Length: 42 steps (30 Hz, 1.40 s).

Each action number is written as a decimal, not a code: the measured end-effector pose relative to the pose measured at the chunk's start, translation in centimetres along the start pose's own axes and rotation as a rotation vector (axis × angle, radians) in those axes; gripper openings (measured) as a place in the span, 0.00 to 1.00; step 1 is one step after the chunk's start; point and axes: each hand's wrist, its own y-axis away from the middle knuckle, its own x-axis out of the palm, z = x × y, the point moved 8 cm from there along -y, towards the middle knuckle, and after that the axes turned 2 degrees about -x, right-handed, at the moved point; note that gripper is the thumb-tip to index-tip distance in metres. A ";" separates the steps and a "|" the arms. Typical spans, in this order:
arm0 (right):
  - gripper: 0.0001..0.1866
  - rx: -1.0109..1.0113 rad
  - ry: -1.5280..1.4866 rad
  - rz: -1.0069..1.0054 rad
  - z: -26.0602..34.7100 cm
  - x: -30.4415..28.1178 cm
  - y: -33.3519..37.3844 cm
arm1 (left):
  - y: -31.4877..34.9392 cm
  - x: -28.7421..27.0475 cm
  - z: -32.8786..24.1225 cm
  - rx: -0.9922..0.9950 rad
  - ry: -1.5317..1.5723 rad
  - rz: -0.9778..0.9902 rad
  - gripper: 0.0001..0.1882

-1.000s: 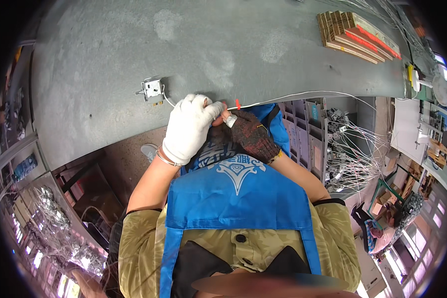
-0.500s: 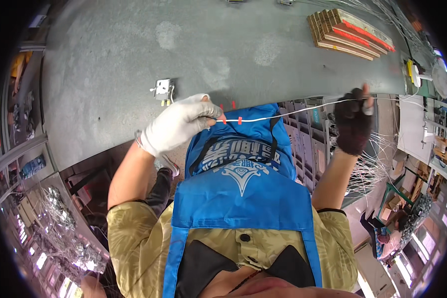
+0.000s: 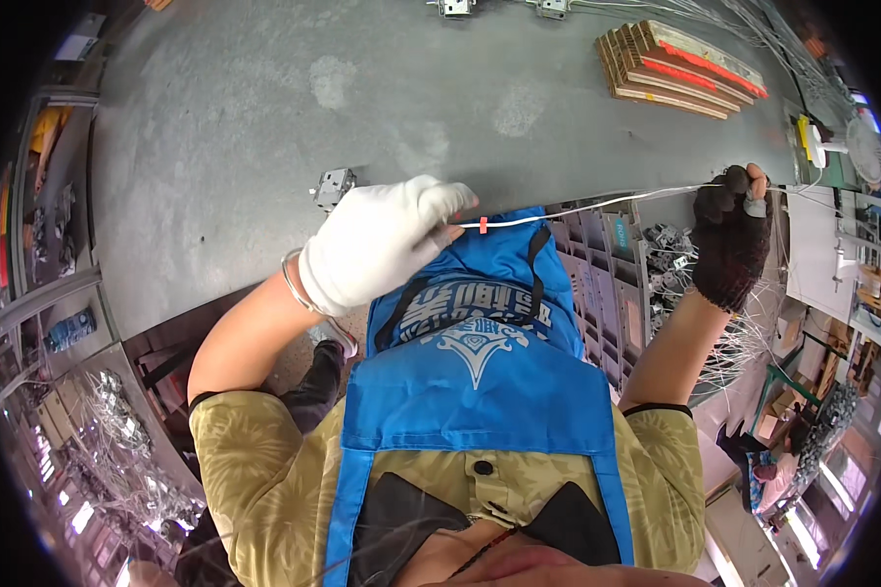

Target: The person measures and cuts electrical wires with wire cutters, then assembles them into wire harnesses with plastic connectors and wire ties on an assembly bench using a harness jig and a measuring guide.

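A thin white wire (image 3: 558, 213) is stretched between my hands along the near edge of the grey table. My left hand (image 3: 377, 240), in a white glove, pinches it at its left part. Just right of these fingers, a small red tab (image 3: 483, 225) sits on the wire, and more red shows at the fingertips. My right hand (image 3: 731, 235), in a dark fingerless glove, is closed around the wire farther right. Behind my left hand, a small boxy metal part (image 3: 334, 188) rests on the table, partly covered by the glove.
A stack of wooden strips with red edges (image 3: 680, 68) lies at the table's far right. Two more metal parts (image 3: 455, 8) sit at the far edge, near loose wires. A small white fan (image 3: 861, 152) stands at right. Bundled wires (image 3: 739, 342) hang below my right forearm.
My right hand has moved right along the wire. My left hand has shifted slightly right and now hides one of the red tabs. The metal part appears turned.
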 end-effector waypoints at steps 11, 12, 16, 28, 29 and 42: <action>0.11 -0.051 0.176 -0.010 1.5 3.6 0.6 | -1.4 5.0 3.8 -0.358 0.750 0.614 0.15; 0.09 0.007 0.054 0.019 2.1 4.2 0.8 | -1.4 3.4 2.0 -0.218 0.711 0.586 0.14; 0.11 0.090 -0.288 0.333 4.9 7.7 2.5 | -0.1 -7.0 -1.5 0.168 0.193 0.067 0.18; 0.08 -0.054 -0.107 -0.016 10.9 -0.5 3.1 | 1.3 1.2 -0.8 0.250 -0.088 0.213 0.14; 0.08 -0.058 -0.104 -0.051 11.3 -1.6 3.1 | 1.2 0.1 -1.5 0.273 -0.056 0.140 0.15; 0.08 -0.090 -0.108 -0.281 6.0 -16.4 1.0 | -2.8 -0.2 5.0 -0.247 0.549 0.004 0.06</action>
